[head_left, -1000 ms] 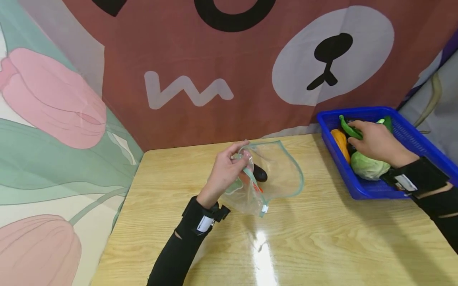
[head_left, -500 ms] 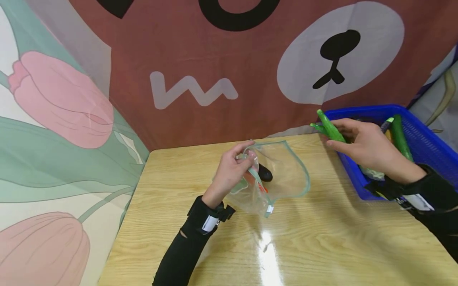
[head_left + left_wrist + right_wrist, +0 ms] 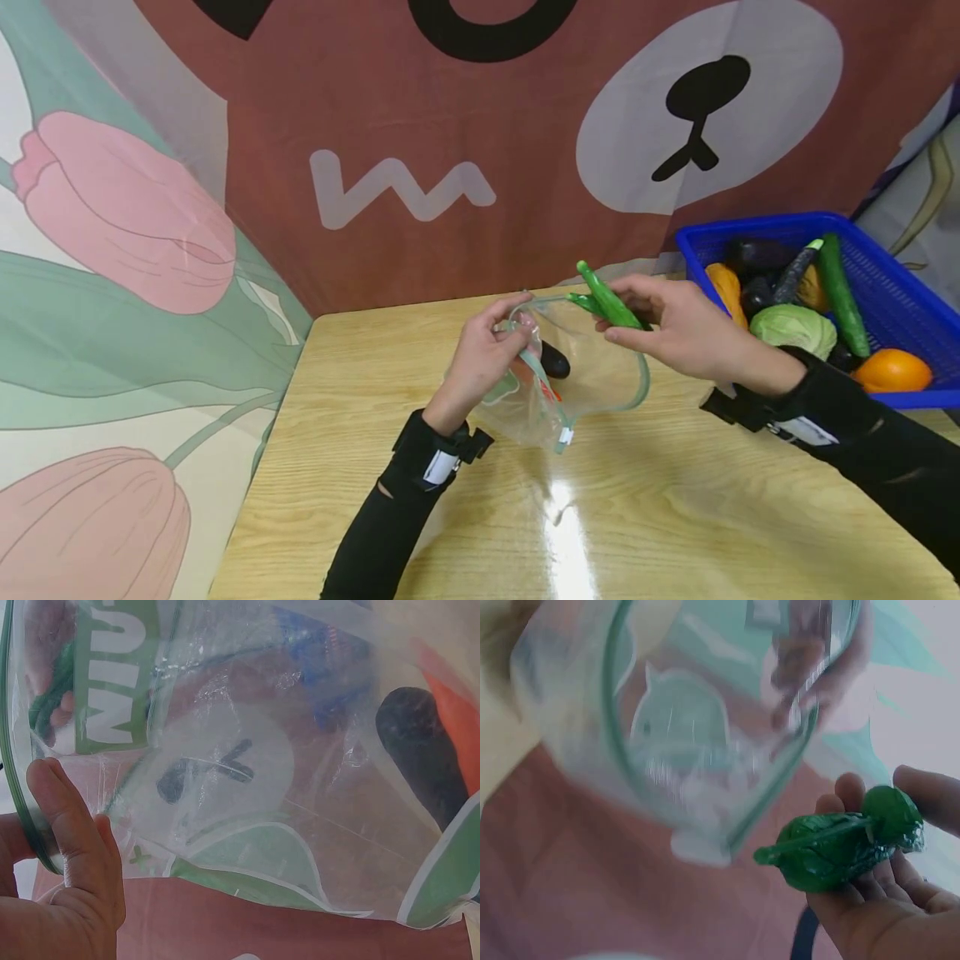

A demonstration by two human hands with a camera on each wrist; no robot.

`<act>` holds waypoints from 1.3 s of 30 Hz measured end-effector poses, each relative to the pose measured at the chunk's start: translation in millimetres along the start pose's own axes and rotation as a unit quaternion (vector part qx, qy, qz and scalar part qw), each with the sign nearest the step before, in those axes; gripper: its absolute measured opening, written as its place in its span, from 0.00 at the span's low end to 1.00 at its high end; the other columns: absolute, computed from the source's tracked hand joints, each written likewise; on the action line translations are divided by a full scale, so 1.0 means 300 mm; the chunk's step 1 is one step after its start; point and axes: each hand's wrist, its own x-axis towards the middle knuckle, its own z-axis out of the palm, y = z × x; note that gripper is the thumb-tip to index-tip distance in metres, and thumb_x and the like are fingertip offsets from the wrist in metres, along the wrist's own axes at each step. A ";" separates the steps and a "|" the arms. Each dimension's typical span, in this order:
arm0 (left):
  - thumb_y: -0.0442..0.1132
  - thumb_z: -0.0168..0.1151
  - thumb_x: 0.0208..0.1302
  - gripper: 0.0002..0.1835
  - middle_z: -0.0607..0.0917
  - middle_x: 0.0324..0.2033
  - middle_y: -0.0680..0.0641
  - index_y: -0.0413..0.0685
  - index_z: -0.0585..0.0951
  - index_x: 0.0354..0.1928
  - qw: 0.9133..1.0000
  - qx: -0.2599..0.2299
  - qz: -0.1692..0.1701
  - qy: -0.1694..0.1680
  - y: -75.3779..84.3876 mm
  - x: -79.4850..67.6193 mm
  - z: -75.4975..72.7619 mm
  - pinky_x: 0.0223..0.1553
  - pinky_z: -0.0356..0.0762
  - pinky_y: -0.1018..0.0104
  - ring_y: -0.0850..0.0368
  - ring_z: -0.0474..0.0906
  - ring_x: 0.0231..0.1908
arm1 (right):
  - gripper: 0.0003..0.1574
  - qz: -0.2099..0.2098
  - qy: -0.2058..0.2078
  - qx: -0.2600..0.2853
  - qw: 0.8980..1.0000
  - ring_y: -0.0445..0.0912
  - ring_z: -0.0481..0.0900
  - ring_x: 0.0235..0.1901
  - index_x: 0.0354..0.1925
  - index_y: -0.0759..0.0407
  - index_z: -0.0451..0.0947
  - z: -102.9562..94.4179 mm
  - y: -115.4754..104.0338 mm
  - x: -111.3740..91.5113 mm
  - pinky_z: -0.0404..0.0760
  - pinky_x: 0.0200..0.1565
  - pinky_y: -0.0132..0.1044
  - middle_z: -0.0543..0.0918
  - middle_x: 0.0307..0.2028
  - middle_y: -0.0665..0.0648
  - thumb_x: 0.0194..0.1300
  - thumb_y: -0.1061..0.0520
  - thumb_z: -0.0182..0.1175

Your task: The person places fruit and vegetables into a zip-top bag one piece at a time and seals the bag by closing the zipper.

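Observation:
My left hand (image 3: 480,354) pinches the rim of a clear zip bag (image 3: 643,379) with a green edge and a white slider; its mouth gapes toward the right. Inside lie a dark, rounded, eggplant-like vegetable (image 3: 555,361) and an orange-red thing (image 3: 454,712), partly hidden by the bag's print. Two green peppers (image 3: 611,302) are in my right hand (image 3: 686,329), held between thumb and fingers at the far right part of the bag's mouth. In the right wrist view, the peppers (image 3: 817,851) show their stem end, just beside the bag's green rim (image 3: 780,780).
A blue basket (image 3: 911,283) stands at the right on the wooden table (image 3: 360,367). It holds a cabbage (image 3: 795,332), a cucumber (image 3: 842,292), an orange fruit or vegetable (image 3: 894,371) and several dark vegetables. A printed cloth (image 3: 420,258) hangs behind.
My right hand has lifted the green peppers out of the blue basket and carried them left to the bag's mouth. The left hand keeps its hold on the bag.

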 end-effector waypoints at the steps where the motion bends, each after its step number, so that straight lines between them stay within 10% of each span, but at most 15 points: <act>1: 0.32 0.53 0.67 0.23 0.76 0.45 0.43 0.48 0.71 0.64 1.000 0.000 0.000 0.000 -0.001 0.000 0.000 0.17 0.66 0.73 0.66 0.80 0.22 | 0.21 0.003 -0.008 0.008 1.000 0.36 0.82 0.36 0.53 0.56 0.75 0.015 -0.002 0.006 0.77 0.35 0.30 0.85 0.37 0.52 0.62 0.59 0.62; 11: 0.32 0.51 0.66 0.24 0.74 0.53 0.39 0.50 0.70 0.65 1.000 -0.003 -0.016 -0.001 -0.008 -0.001 -0.001 0.14 0.60 0.72 0.64 0.80 0.21 | 0.16 -0.002 -0.071 -0.001 0.997 0.40 0.76 0.30 0.52 0.57 0.73 0.162 0.021 0.029 0.74 0.31 0.32 0.80 0.35 0.51 0.66 0.57 0.58; 21: 0.34 0.53 0.67 0.24 0.75 0.53 0.40 0.52 0.70 0.65 1.000 0.021 -0.014 0.010 -0.007 0.005 -0.010 0.12 0.57 0.70 0.64 0.69 0.11 | 0.06 0.033 -0.161 -0.064 0.984 0.42 0.64 0.18 0.44 0.57 0.64 0.156 0.065 0.036 0.66 0.23 0.32 0.65 0.23 0.52 0.71 0.57 0.50; 39: 0.35 0.53 0.66 0.22 0.75 0.56 0.45 0.55 0.74 0.62 1.000 0.027 0.002 0.005 -0.007 0.000 -0.009 0.12 0.55 0.70 0.64 0.58 0.09 | 0.07 0.002 -0.262 -0.204 0.943 0.42 0.69 0.24 0.43 0.56 0.70 0.245 0.071 0.183 0.65 0.30 0.36 0.68 0.22 0.50 0.68 0.57 0.56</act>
